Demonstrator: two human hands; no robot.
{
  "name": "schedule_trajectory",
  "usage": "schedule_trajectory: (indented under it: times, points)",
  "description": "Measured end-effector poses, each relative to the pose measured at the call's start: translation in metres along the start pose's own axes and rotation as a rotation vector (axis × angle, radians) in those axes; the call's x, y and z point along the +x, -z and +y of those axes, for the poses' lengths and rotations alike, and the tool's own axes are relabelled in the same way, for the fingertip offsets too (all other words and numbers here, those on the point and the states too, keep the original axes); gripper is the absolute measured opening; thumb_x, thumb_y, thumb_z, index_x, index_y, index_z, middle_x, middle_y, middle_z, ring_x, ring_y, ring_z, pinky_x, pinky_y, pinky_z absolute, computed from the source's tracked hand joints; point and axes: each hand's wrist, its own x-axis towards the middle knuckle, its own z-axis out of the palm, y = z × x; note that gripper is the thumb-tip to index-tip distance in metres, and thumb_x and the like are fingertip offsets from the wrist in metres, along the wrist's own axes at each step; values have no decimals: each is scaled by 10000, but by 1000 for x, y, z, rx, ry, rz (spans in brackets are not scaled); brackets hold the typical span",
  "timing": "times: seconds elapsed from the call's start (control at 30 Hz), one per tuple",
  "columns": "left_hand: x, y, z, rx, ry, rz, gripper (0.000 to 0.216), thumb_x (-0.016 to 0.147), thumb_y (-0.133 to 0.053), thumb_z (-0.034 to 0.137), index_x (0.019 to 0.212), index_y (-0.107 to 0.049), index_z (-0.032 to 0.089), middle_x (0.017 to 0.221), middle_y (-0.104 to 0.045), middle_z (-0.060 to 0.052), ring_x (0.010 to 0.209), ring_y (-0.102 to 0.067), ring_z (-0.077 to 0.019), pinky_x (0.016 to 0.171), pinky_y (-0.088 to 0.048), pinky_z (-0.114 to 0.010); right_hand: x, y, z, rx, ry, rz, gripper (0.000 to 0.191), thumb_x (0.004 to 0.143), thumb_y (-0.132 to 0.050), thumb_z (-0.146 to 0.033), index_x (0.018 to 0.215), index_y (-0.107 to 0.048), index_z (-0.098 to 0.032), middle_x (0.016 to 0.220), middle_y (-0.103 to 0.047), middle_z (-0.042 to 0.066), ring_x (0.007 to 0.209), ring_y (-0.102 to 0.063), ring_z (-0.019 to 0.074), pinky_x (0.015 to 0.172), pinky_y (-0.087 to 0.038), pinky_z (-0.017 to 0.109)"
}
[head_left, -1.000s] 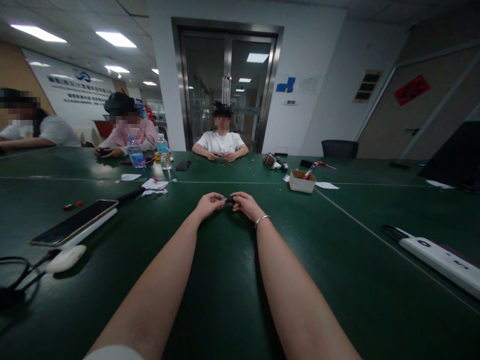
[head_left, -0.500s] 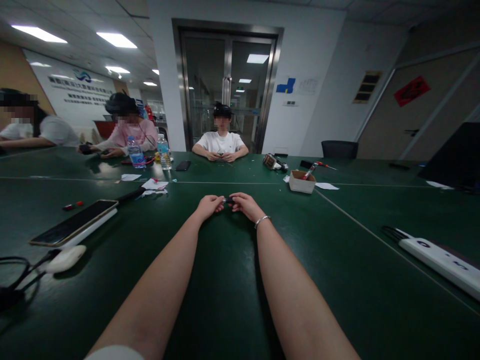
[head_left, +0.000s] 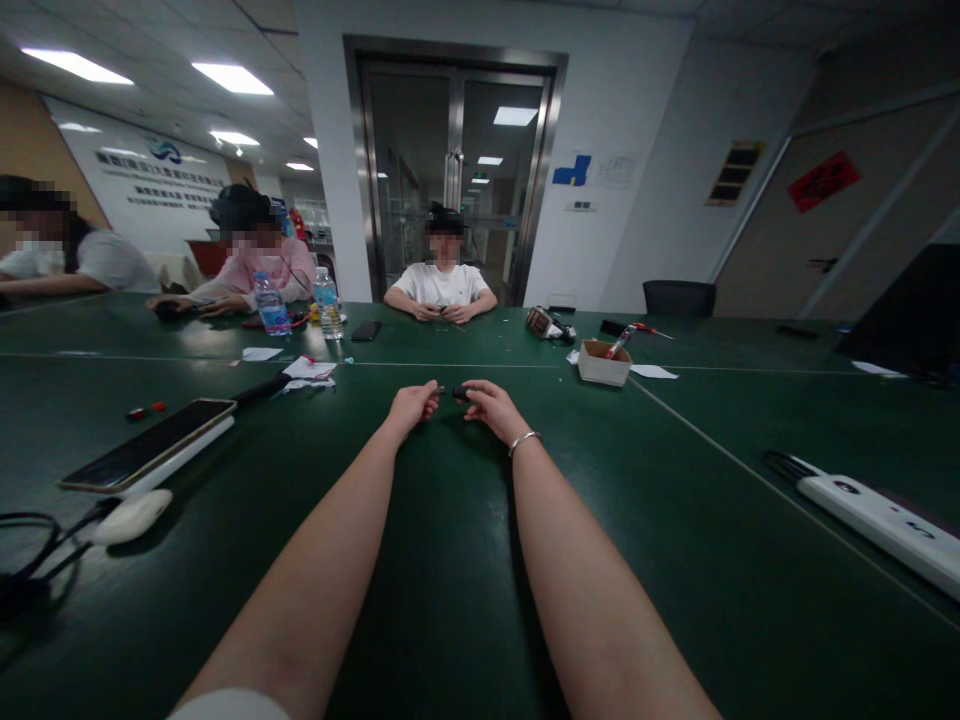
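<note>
My left hand (head_left: 413, 408) is closed in a pinch on a small grey, metallic-looking piece (head_left: 441, 390), whose tip pokes out past the fingers to the right. Facing it, my right hand (head_left: 489, 406) pinches a small black piece (head_left: 459, 393) between thumb and fingers. A narrow gap separates the two pieces. Both hands are held just above the green table (head_left: 450, 560), arms stretched forward. The pieces are too small for me to tell their kind, and the fingers cover part of each.
To the left lie a phone (head_left: 150, 440) on a white object and a white mouse-like thing (head_left: 133, 517) by black cables. A small box (head_left: 604, 364) stands right of my hands; a white power strip (head_left: 885, 520) lies far right. Bottles (head_left: 328, 303) and several people are across the table.
The two pieces, joined or touching half a second ago, are now apart. My left hand has shifted slightly left, and both hands have risen a little.
</note>
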Motion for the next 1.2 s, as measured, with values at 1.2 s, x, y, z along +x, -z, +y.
schedule_trajectory:
  times: [1.2]
  points:
    - [-5, -2, 1, 408, -23, -32, 424, 799, -414, 487, 556, -539, 163, 446, -486, 17, 363, -406, -84, 408, -328, -222, 1, 2, 6, -75, 46, -168, 263, 698, -683, -162, 955, -629, -180, 725, -611, -20, 515, -548, 47, 555, -510, 202]
